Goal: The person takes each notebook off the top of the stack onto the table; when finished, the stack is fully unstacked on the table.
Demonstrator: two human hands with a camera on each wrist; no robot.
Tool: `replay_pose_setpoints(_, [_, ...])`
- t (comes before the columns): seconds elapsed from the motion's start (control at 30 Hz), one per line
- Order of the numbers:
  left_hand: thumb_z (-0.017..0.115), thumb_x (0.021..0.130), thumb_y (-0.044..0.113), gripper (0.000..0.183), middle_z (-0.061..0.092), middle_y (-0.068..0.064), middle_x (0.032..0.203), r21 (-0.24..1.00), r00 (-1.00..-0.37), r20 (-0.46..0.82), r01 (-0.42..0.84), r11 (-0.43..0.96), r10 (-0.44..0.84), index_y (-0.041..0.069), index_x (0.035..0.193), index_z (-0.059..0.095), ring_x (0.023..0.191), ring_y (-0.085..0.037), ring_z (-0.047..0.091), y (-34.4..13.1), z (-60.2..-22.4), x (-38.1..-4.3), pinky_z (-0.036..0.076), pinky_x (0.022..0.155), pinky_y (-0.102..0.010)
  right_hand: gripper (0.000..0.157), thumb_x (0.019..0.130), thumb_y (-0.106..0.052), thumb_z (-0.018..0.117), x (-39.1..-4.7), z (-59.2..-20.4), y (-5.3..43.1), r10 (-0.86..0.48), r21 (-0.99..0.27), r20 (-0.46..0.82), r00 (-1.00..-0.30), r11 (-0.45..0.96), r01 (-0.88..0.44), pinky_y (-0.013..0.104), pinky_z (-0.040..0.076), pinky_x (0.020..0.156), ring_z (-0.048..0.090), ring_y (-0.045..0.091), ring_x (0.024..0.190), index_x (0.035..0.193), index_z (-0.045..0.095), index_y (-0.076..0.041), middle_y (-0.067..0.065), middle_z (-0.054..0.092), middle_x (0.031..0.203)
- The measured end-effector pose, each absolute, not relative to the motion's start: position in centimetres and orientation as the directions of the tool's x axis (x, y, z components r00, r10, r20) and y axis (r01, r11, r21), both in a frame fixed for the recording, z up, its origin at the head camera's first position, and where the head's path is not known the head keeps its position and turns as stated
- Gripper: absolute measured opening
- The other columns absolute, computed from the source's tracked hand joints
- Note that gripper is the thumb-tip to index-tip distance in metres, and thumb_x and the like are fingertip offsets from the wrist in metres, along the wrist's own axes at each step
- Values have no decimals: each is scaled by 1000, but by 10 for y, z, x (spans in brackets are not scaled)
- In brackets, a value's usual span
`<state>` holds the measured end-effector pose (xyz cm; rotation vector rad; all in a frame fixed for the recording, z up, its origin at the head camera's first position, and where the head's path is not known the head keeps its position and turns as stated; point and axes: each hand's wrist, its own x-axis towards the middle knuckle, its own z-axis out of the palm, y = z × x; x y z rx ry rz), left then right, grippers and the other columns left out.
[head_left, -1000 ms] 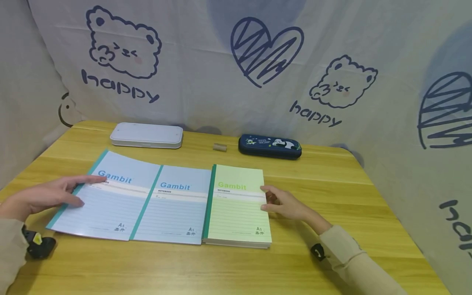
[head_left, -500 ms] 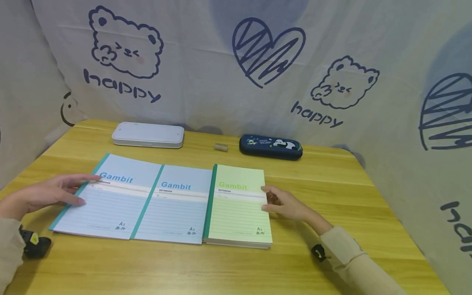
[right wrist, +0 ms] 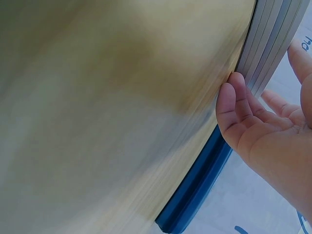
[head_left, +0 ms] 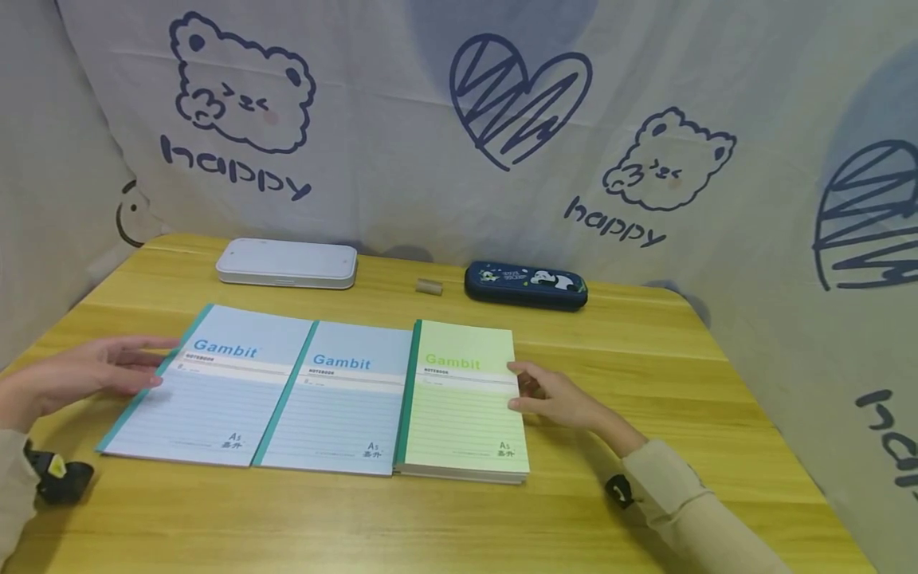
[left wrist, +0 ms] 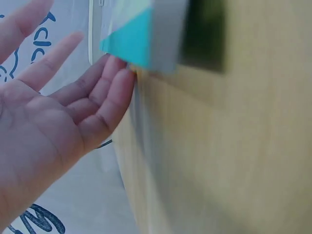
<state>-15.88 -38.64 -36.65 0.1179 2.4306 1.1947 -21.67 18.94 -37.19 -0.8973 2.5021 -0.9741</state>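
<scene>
Two pale blue notebooks lie side by side, the left notebook (head_left: 208, 391) and the middle notebook (head_left: 335, 399), both with teal spines. To their right sits a yellow-green notebook (head_left: 464, 399) on top of a stack, whose layered page edges (right wrist: 273, 39) show in the right wrist view. My left hand (head_left: 86, 375) is at the spine side of the left notebook, fingers loosely extended and holding nothing. In the left wrist view its fingertips come close to the teal corner (left wrist: 131, 41). My right hand (head_left: 555, 397) rests its relaxed fingertips against the stack's right edge.
Along the back of the wooden table (head_left: 631, 351) lie a white pencil case (head_left: 287, 261), a small brown cylinder (head_left: 429, 287) and a dark blue panda pencil case (head_left: 527, 285). A printed cloth (head_left: 387, 183) hangs right behind the table's far edge.
My left hand has drawn back to the left, off the left notebook's cover. That notebook's raised far-left part has come down flat. My right hand has stayed at the stack.
</scene>
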Motion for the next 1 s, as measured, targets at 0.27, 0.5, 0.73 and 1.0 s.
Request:
replay_pose_setpoints(0.27, [52,91,21,66,25,-39,130,764,-918,-309,-83,640,249,-17,133,18,105,-25,49,-384,-361,-159,46,75,-33,59,88,-24,58,-217,-372,190,-652,-687,-59,-756,576,-444,34,43,76,50,22,92,132,34,6,11,53,104])
replay_pose_setpoints(0.5, [53,90,16,62,30,-38,128,802,-946,-228,-47,596,232,-17,132,21,87,6,50,-376,-354,-159,48,70,-30,59,88,-25,58,-217,-372,190,-655,-687,-54,-754,573,-448,34,43,77,50,23,93,132,34,6,12,54,105])
replay_pose_setpoints(0.73, [57,88,18,61,42,-32,124,822,-961,-170,-15,569,220,-15,130,28,87,3,54,-354,-348,-163,48,71,-28,58,88,-24,57,-217,-371,190,-655,-681,-51,-754,575,-453,34,43,77,50,22,93,132,34,6,11,53,104])
replay_pose_setpoints(1.0, [59,87,25,60,47,-24,124,815,-950,-180,2,579,256,-7,131,35,93,1,52,-320,-338,-170,44,76,-25,58,88,-24,58,-218,-372,190,-657,-681,-48,-753,573,-456,33,43,77,50,21,92,132,34,6,10,54,104])
